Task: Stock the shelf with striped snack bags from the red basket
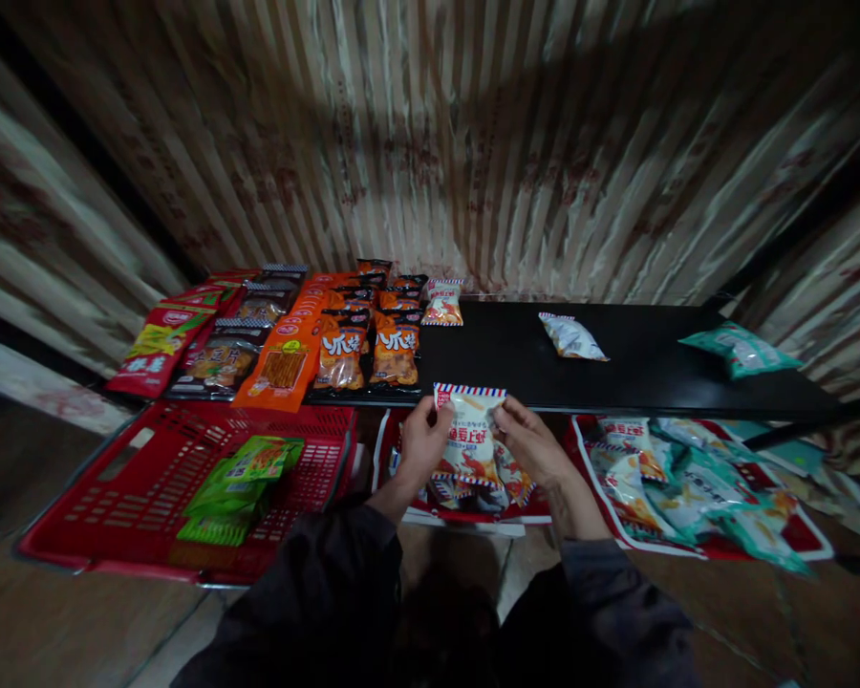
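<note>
White, stripe-edged snack bag [467, 449] shows red lettering, apparently upside down.

packet [471, 441] above middle basket [502, 517], before shelf [487, 358]; left basket [326, 449], right basket [813, 548] either side

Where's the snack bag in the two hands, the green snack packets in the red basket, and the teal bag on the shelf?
Striped-edge snack bag [467, 440]: head view, middle of its printed side.
Green snack packets [247, 468]: head view, on a packet's printed face.
Teal bag [746, 351]: head view, its middle.
</note>
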The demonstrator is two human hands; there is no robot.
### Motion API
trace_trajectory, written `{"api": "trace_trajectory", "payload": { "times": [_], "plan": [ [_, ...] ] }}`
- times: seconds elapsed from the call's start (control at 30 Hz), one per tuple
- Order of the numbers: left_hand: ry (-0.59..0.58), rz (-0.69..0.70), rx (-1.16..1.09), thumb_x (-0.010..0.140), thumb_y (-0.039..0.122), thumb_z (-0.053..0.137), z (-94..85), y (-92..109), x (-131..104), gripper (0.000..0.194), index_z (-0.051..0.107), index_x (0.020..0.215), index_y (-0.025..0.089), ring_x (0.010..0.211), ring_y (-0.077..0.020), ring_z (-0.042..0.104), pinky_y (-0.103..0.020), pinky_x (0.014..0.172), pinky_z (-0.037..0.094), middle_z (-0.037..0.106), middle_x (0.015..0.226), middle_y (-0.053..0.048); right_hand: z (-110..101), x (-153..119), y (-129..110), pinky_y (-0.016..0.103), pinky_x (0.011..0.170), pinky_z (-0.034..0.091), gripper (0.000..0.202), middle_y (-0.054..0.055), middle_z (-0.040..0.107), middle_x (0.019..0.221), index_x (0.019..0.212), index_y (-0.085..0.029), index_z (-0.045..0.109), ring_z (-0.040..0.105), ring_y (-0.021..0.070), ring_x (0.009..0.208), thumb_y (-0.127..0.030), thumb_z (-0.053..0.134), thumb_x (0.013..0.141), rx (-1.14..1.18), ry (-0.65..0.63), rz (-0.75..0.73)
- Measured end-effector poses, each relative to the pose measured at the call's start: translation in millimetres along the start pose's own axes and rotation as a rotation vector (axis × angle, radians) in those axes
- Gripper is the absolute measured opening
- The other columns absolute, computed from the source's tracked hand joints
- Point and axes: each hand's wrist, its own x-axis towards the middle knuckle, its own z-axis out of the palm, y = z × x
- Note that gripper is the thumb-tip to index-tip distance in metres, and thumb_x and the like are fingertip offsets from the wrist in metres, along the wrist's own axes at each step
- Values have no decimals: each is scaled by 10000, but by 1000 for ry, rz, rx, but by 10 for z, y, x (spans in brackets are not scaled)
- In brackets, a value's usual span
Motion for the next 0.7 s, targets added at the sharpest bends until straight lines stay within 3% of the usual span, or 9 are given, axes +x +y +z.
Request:
{"api": "trace_trajectory", "payload": {
  "times": [0.1, 0.23, 0.37, 0.5, 0.7],
  "plan": [
    [31, 68, -107, 797, 435, 597, 124, 240, 184, 244, 590, 742, 197, 646, -121, 534, -218, 608, 420, 582, 665, 33, 138, 134, -220, 247, 687, 522, 371, -6, 728, 944, 968, -249, 663, 658, 153, 783, -423, 802, 671, 50, -19, -55],
    [-40, 44, -288, 777, 479, 616, 240, 381, 365, 293, 577, 738, 191, 634, -119, 527, -222, 599, 422, 571, 668, 34, 188, 352, -262, 316, 737, 553, 455, -2, 739, 893, 958, -245, 638, 686, 209, 832, -426, 843, 595, 98, 87, -78],
    [-180, -3, -404, 772, 487, 630, 239, 355, 402, 303, 618, 813, 187, 769, -157, 600, -252, 707, 473, 651, 809, -2, 129, 481, -148, 357, 744, 568, 479, -5, 737, 798, 912, -236, 629, 699, 241, 833, -448, 856, 547, 150, 193, -85],
    [-291, -60, -447, 740, 489, 680, 224, 326, 420, 352, 633, 912, 186, 844, -188, 639, -280, 755, 494, 692, 905, -31, 91, 521, -73, 364, 753, 572, 467, -2, 737, 783, 920, -234, 624, 702, 246, 848, -446, 845, 566, 151, 190, -88],
    [-173, -51, -497, 674, 467, 725, 223, 280, 493, 371, 601, 853, 167, 749, -177, 645, -276, 697, 497, 694, 798, -18, 107, 541, -60, 347, 776, 566, 504, 20, 739, 938, 1037, -245, 622, 692, 235, 904, -434, 819, 614, 78, 144, -98]
  ]
}}
